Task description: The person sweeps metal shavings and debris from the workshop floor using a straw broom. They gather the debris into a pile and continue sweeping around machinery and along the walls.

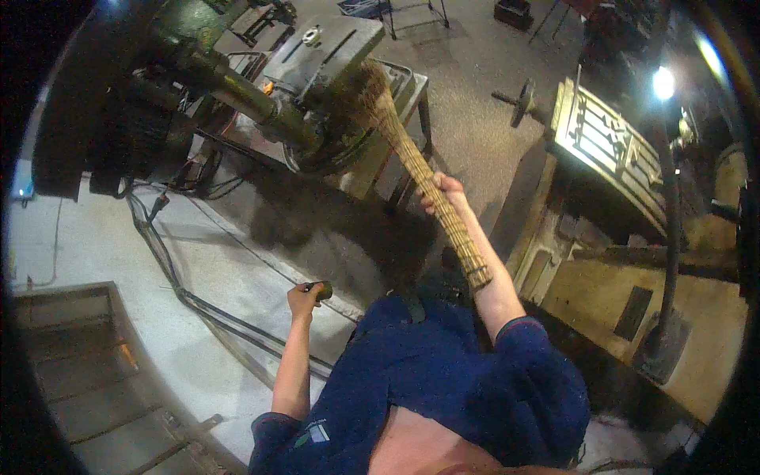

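Observation:
My right hand (pixel 443 194) is wrapped round the middle of a straw broom (pixel 417 169), a long bound bundle of stalks. Its butt end lies along my forearm, and its bristles (pixel 369 89) reach up to the side of the drill press's slotted metal table (pixel 332 43). Lower and to the left, my left hand (pixel 305 299) is closed on a short dark green cylinder (pixel 325 290), whose round end points right. What exactly the cylinder is, I cannot tell. Below the table sits the machine's round dark base (pixel 317 158), partly in shadow.
The drill press's green column (pixel 245 99) slants in from the upper left. Black cables (pixel 165 253) run along the pale floor. A grey metal frame with slats (pixel 87 380) stands at lower left. On the right is another machine with a slotted table (pixel 606 138) and a bright lamp (pixel 663 82).

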Motion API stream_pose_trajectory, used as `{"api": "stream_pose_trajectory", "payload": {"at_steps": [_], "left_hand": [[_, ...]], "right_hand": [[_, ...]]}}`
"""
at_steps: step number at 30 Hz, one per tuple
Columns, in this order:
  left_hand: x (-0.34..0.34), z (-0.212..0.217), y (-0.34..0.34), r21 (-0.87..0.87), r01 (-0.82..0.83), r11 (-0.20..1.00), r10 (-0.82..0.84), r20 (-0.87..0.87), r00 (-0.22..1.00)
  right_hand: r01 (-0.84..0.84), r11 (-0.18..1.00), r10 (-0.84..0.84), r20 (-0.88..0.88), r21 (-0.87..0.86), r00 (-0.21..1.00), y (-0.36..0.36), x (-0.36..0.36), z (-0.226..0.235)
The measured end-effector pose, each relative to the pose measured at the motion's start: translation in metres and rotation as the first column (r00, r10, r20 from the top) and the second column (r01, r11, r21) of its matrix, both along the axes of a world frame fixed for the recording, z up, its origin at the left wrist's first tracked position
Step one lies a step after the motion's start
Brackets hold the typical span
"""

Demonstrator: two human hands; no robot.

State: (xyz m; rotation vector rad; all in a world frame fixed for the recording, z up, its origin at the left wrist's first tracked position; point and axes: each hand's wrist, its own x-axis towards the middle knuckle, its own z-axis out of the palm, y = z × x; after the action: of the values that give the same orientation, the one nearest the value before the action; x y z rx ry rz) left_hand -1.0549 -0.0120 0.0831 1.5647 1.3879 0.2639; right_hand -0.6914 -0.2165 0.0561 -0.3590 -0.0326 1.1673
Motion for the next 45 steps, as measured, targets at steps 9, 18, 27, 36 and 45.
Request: {"api": "stream_pose_trajectory", "payload": {"at_steps": [9,18,27,36,45], "left_hand": [[-0.023,-0.012,0.000,-0.062,-0.023,0.998,0.017,-0.091,0.996],[0.009,-0.008,0.008,-0.087,0.095,0.992,-0.090,0.059,0.994],[-0.012,-0.014,-0.002,-0.056,0.057,0.997,-0.057,0.002,0.998],[-0.020,-0.019,0.008,-0.066,0.090,0.994,-0.092,-0.034,0.995],[0.021,-0.014,0.018,0.090,0.128,0.988,-0.137,0.096,0.986]], "right_hand": [[-0.042,0.982,0.087,-0.245,0.186,0.966,-0.019,-0.050,0.000],[-0.012,0.993,0.025,0.114,-0.113,0.993,0.024,0.026,0.007],[-0.106,0.992,0.083,-0.266,-0.073,0.960,-0.068,-0.019,0.009],[0.121,0.992,-0.122,0.025,0.040,0.992,-0.045,-0.068,0.016],[0.405,0.794,-0.218,0.408,-0.454,0.886,-0.073,0.023,0.046]]}}
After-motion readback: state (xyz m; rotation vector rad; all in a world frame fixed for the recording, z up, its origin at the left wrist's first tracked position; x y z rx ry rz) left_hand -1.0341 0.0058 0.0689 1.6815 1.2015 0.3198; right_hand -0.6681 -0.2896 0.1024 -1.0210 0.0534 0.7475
